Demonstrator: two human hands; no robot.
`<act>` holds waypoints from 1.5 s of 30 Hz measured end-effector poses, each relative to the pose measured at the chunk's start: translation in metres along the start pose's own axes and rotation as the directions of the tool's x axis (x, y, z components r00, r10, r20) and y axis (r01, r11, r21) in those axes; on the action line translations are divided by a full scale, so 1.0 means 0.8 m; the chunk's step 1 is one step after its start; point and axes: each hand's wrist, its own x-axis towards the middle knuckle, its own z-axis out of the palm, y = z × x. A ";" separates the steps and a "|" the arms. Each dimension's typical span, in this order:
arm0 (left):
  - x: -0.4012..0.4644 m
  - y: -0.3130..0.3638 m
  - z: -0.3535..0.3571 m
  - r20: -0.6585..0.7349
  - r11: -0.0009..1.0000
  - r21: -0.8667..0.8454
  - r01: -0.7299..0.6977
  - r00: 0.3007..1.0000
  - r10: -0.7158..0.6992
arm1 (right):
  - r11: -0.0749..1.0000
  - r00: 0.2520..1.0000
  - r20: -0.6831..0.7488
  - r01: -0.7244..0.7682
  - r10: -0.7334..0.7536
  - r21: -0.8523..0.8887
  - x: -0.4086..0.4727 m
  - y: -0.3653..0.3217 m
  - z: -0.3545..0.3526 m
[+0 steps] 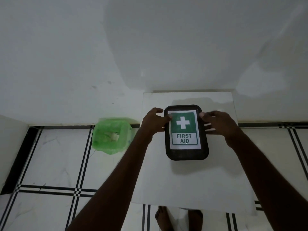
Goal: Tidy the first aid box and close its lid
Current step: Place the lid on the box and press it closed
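A black first aid box [186, 153] lies on a white table [191, 184], its lid down and showing a green-and-white label that reads FIRST AID. My left hand [154, 121] holds the box's left edge near the far corner, thumb on the lid. At the right edge my right hand [218, 122] grips the box, thumb resting on the lid's far right corner. The box's contents are hidden under the lid.
A bin lined with a green plastic bag [111, 135] stands on the tiled floor left of the table, with some white scraps inside. A white wall rises behind the table. My bare feet [164, 217] show below the table's near edge.
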 end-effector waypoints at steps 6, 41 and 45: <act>0.030 0.002 0.016 -0.107 0.998 0.048 -0.036 0.993 0.041 | 0.999 1.000 0.016 -0.018 0.017 0.046 0.043 -0.031 0.012; -0.009 -0.032 0.038 -0.314 0.973 0.219 -0.067 0.940 0.136 | 0.938 0.874 -0.372 0.221 -0.313 -0.268 0.053 0.024 0.069; -0.051 -0.059 0.074 -0.410 0.905 0.426 -0.003 0.891 0.196 | 0.922 0.834 -0.426 0.229 -0.351 -0.311 0.054 0.029 0.073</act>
